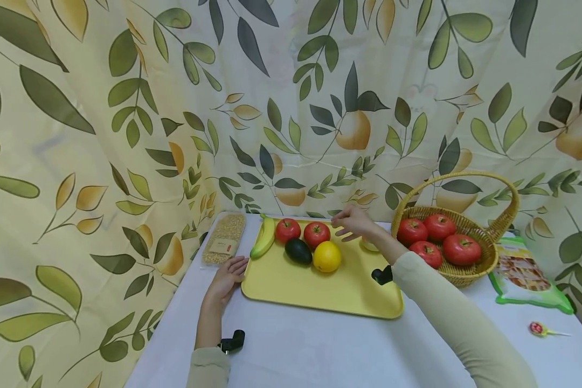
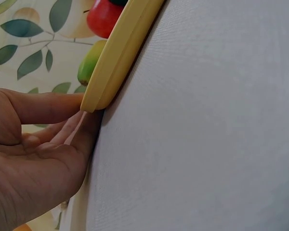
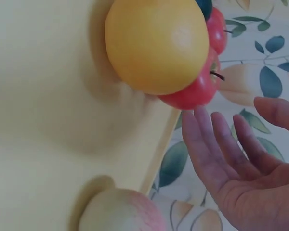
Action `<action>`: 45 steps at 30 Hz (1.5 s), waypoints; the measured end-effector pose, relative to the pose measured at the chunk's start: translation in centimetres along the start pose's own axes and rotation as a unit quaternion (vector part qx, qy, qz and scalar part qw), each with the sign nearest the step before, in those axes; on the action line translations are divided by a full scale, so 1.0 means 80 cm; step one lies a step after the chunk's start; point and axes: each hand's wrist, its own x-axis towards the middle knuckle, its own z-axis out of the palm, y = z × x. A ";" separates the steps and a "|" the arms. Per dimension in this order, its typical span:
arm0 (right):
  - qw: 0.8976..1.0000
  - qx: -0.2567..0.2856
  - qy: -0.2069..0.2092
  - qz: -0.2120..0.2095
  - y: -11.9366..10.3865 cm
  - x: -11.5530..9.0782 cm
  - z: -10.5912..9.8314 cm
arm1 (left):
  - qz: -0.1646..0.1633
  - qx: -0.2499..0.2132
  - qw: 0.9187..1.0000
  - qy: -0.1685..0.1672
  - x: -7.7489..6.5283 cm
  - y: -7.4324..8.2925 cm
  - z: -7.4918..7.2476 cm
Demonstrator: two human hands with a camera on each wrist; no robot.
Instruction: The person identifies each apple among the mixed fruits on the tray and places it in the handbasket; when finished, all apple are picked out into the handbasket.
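Observation:
My left hand [image 1: 227,278] rests at the left edge of a yellow tray [image 1: 320,296], its mostly straight fingers touching the rim in the left wrist view. My right hand [image 1: 353,221] hovers over the tray's far side, fingers loosely spread and nothing in them. In the right wrist view its fingertips overlap the edge of a red apple [image 3: 192,94]. Beside that lie a second red apple [image 1: 287,230], a yellow-orange fruit [image 1: 327,257], a dark avocado [image 1: 298,251] and a banana [image 1: 264,238]. A pale pink peach [image 3: 120,214] sits under the right forearm, mostly hidden in the head view.
A wicker basket [image 1: 470,276] holding several red apples stands right of the tray. Farther right lie a green-edged snack bag [image 1: 526,275] and a lollipop [image 1: 538,328]. A pack of grains [image 1: 227,231] lies left of the tray. A patterned curtain [image 1: 291,108] hangs behind the white table [image 1: 310,345].

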 end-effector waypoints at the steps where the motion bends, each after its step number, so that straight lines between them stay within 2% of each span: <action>1: 1.000 0.000 0.003 0.002 0.000 0.002 0.002 | 0.001 0.000 1.000 -0.001 0.000 0.000 0.000; 8: 1.000 0.022 0.001 0.013 0.006 0.015 0.011 | 0.003 -0.002 1.000 -0.001 0.001 -0.001 0.000; 13: 0.998 0.055 -0.017 0.040 0.013 0.021 0.012 | 0.007 0.000 1.000 0.004 0.003 -0.003 0.000; 19: 0.995 0.063 -0.018 0.071 0.022 0.029 0.019 | -0.001 0.004 1.000 0.010 0.002 -0.006 -0.001; 27: 0.996 0.037 0.015 0.084 0.032 0.044 0.036 | 0.008 -0.003 1.000 -0.002 0.000 -0.005 0.000; 34: 0.993 0.048 0.055 0.094 0.039 0.053 0.044 | 0.014 0.004 1.000 -0.002 0.005 -0.007 0.000; 39: 0.990 0.060 0.060 0.113 0.044 0.060 0.049 | 0.008 0.005 1.000 0.005 0.008 -0.007 -0.002; 45: 0.989 0.078 0.060 0.106 0.043 0.060 0.056 | 0.010 0.000 1.000 0.000 0.007 -0.008 -0.003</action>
